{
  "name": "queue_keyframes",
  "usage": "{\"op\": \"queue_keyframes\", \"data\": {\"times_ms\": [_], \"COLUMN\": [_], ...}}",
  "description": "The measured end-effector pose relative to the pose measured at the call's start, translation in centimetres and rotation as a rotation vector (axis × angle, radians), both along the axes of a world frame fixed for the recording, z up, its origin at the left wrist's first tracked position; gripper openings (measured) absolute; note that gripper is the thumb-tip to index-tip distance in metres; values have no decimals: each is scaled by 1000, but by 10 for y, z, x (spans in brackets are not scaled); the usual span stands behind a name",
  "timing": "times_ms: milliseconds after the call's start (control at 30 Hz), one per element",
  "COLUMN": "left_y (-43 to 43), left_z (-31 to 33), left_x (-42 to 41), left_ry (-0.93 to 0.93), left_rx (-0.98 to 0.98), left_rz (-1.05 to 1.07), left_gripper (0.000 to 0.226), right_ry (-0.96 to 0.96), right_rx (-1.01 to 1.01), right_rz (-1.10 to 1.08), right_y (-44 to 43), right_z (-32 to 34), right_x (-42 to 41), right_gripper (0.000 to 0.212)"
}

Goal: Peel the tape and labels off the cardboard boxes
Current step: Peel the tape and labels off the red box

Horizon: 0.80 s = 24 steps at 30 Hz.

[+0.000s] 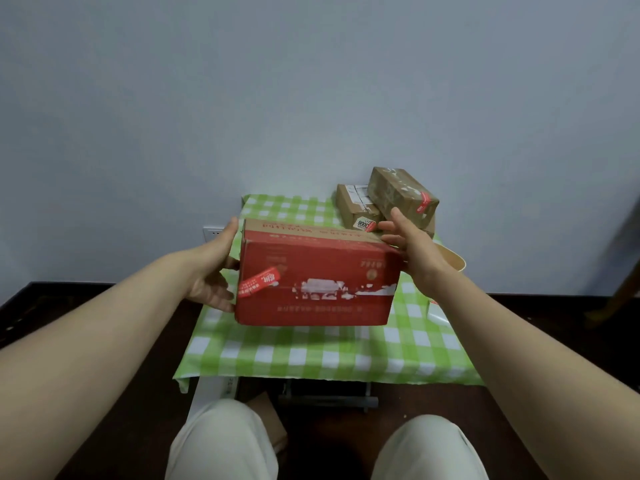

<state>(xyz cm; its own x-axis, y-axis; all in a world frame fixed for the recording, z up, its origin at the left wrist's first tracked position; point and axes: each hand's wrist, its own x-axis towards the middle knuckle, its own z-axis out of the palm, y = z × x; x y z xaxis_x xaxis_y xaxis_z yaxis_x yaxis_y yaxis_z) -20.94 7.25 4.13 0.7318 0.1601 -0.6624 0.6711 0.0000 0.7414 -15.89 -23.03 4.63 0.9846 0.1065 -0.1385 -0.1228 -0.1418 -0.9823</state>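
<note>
Red cardboard box [318, 282] mid-frame over green-checked desk [311, 355], left hand [211, 271] gripping left end, right hand [412, 251] spread flat on right end. Red sticker label [261, 282] still on (ugh). Two taped brown cardboard boxes [384, 202] upper right: look untouched, early days.

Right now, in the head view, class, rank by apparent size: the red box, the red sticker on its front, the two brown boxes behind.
1. red box, also nearest the camera.
2. taped brown box and labelled brown box: alike, overlapping, so unranked.
3. red sticker.
</note>
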Motion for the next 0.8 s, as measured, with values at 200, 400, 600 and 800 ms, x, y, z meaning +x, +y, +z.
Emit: {"op": "queue_keyframes", "data": {"times_ms": [200, 400, 600, 800], "left_y": [-6, -12, -5, -1], "left_z": [2, 0, -4, -4], "left_x": [4, 5, 0, 11], "left_ry": [-8, 12, 76, -1], "left_rx": [84, 93, 119, 212], "left_rz": [-117, -211, -268, -156], "left_gripper": [105, 110, 70, 72], "right_ry": [9, -24, -8, 126], "right_rx": [81, 20, -6, -445], "right_rz": [-45, -52, -28, -64], "right_y": [1, 6, 17, 7], "right_z": [-2, -5, -19, -20], "right_x": [1, 6, 12, 10], "right_gripper": [36, 43, 49, 74]}}
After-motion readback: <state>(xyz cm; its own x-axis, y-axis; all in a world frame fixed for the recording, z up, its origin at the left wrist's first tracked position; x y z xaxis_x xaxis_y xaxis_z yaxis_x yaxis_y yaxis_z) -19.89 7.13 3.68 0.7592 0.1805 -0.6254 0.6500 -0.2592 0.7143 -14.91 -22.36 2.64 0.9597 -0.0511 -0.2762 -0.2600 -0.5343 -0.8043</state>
